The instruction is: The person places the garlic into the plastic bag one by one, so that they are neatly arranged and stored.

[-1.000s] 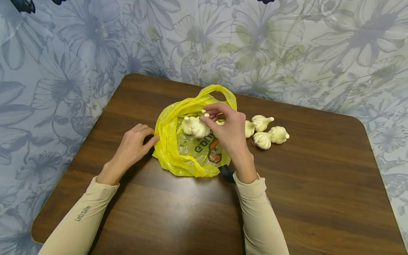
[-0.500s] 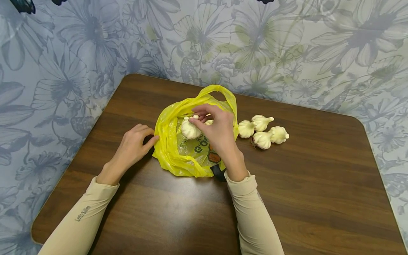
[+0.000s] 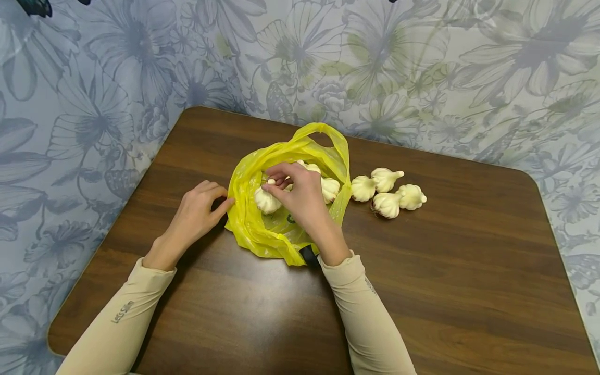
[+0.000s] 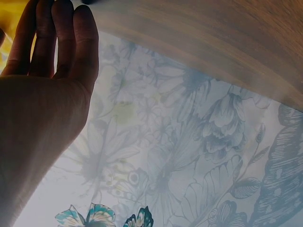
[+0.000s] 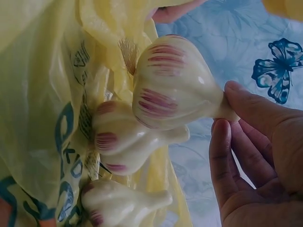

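Observation:
My right hand [image 3: 300, 192] is over the mouth of a yellow plastic bag [image 3: 244, 224]. Thumb and fingers pinch a white garlic bulb [image 3: 267, 200] by its stem; purple streaks and a root tuft show on this bulb [image 5: 173, 85] in the right wrist view. Below it, another garlic bulb [image 5: 128, 137] and a third bulb [image 5: 123, 203] lie against the printed plastic. In the head view, garlic [image 3: 330, 189] also shows inside the bag, partly behind the hand. My left hand [image 3: 194, 213] touches the bag's left side with its thumb; its fingers [image 4: 85, 42] are fairly straight in the left wrist view.
Several garlic bulbs [image 3: 386, 204] lie grouped on the brown wooden table [image 3: 459, 271], right of the bag. One bag handle [image 3: 323, 127] stands up at the back. A flower-patterned wall covering [image 3: 300, 62] rises behind the table's far edge.
My right hand has moved left and slightly down inside the bag's mouth, carrying the pinched garlic bulb away from the others, which now show on its right. My left hand has stayed in place.

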Motion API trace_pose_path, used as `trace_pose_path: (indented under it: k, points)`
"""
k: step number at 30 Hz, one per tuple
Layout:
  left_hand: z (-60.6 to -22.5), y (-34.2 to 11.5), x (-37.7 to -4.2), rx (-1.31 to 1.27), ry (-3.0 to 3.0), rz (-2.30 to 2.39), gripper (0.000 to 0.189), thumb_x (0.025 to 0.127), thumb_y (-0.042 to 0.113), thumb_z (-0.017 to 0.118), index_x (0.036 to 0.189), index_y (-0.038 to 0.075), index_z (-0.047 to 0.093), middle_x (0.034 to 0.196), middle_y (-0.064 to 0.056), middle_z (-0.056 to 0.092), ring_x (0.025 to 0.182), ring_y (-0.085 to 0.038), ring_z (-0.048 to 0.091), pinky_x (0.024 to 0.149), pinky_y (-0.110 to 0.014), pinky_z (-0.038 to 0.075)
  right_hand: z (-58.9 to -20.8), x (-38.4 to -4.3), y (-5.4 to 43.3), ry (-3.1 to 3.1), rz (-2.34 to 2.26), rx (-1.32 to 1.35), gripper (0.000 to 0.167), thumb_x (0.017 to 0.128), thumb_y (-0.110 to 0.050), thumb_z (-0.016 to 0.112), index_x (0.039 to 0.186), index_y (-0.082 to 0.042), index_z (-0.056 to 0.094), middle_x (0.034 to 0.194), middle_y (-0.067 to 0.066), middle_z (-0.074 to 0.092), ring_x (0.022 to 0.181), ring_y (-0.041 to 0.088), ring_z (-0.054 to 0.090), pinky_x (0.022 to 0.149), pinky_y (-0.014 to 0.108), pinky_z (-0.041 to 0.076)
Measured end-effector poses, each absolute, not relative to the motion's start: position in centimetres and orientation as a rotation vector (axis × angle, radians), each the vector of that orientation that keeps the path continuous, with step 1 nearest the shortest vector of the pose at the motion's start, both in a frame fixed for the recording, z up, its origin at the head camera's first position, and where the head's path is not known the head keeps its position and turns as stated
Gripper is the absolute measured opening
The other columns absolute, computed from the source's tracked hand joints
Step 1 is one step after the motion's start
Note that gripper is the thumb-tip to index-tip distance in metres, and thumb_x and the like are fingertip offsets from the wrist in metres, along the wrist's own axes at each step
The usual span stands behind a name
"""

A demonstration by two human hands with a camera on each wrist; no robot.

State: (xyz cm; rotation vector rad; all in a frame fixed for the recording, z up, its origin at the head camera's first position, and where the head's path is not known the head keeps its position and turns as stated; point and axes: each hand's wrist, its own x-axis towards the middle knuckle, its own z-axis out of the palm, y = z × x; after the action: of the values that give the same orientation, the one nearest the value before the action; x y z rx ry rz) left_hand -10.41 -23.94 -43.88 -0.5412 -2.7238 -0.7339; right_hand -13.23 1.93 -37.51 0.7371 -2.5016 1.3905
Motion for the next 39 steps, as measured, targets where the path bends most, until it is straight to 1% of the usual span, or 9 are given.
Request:
trace_pose_path:
  k: [6, 8, 14, 26, 30, 35, 39]
  points:
    - [-43.8, -24.0, -10.4, -0.539, -2.734, -0.733, 0.014, 0.095, 0.015, 0.080, 0.093, 0.002, 0.075, 0.088, -0.010, 0.071, 0.083, -0.025, 0.059, 0.073, -0.042, 0.051, -37.8, -13.2, 1.6, -2.521, 1.370, 0.741, 0.022, 0.088, -0.011, 0.087, 0.106, -0.004, 0.079, 0.091, 0.008, 0.075, 0.079, 0.018, 0.073, 0.074, 0.034, 0.063]
    - [-43.8, -24.0, -10.4, -0.540, -2.733, -0.735, 0.014, 0.094, 0.014, 0.080, 0.093, 0.002, 0.075, 0.089, -0.011, 0.072, 0.084, -0.026, 0.060, 0.074, -0.042, 0.051, -38.0, -13.2, 1.5, -2.532, 1.364, 0.745, 0.021, 0.088, -0.011, 0.087, 0.106, -0.004, 0.079, 0.091, 0.008, 0.075, 0.079, 0.018, 0.074, 0.074, 0.033, 0.062]
    - [-43.9, -24.0, -10.5, -0.546, -2.712, -0.742, 0.013, 0.094, 0.012, 0.080, 0.092, 0.000, 0.075, 0.088, -0.012, 0.072, 0.084, -0.028, 0.060, 0.074, -0.042, 0.051, -39.0, -13.5, 1.0, -2.649, 1.303, 0.816, 0.022, 0.091, -0.013, 0.084, 0.109, -0.004, 0.078, 0.096, 0.007, 0.077, 0.083, 0.017, 0.073, 0.076, 0.023, 0.059]
    - [-43.8, -24.0, -10.5, -0.550, -2.709, -0.747, 0.012, 0.094, 0.011, 0.080, 0.092, 0.000, 0.075, 0.087, -0.012, 0.072, 0.083, -0.028, 0.060, 0.073, -0.042, 0.050, -39.5, -13.5, 1.0, -2.691, 1.261, 0.817, 0.024, 0.091, -0.016, 0.084, 0.112, -0.006, 0.078, 0.099, 0.005, 0.077, 0.087, 0.016, 0.072, 0.078, 0.026, 0.060]
    - [-43.8, -23.9, -10.5, -0.551, -2.713, -0.742, 0.012, 0.094, 0.011, 0.080, 0.091, 0.000, 0.075, 0.087, -0.012, 0.071, 0.083, -0.028, 0.060, 0.073, -0.042, 0.050, -39.4, -13.5, 1.1, -2.684, 1.286, 0.797, 0.025, 0.093, -0.017, 0.083, 0.115, -0.006, 0.078, 0.101, 0.006, 0.077, 0.087, 0.016, 0.073, 0.077, 0.024, 0.060]
    - [-43.8, -24.0, -10.5, -0.549, -2.713, -0.741, 0.012, 0.094, 0.011, 0.080, 0.092, 0.000, 0.075, 0.087, -0.011, 0.072, 0.083, -0.028, 0.060, 0.072, -0.042, 0.050, -39.2, -13.6, 1.4, -2.632, 1.325, 0.759, 0.023, 0.096, -0.019, 0.080, 0.115, -0.006, 0.078, 0.100, 0.006, 0.078, 0.085, 0.015, 0.074, 0.074, 0.021, 0.059]
    - [-43.9, -24.0, -10.5, -0.552, -2.707, -0.744, 0.012, 0.093, 0.010, 0.080, 0.091, 0.000, 0.075, 0.087, -0.012, 0.072, 0.083, -0.028, 0.061, 0.073, -0.043, 0.051, -38.9, -13.8, 2.0, -2.572, 1.328, 0.732, 0.019, 0.099, -0.020, 0.077, 0.112, -0.007, 0.079, 0.097, 0.005, 0.078, 0.086, 0.015, 0.073, 0.074, 0.023, 0.060]
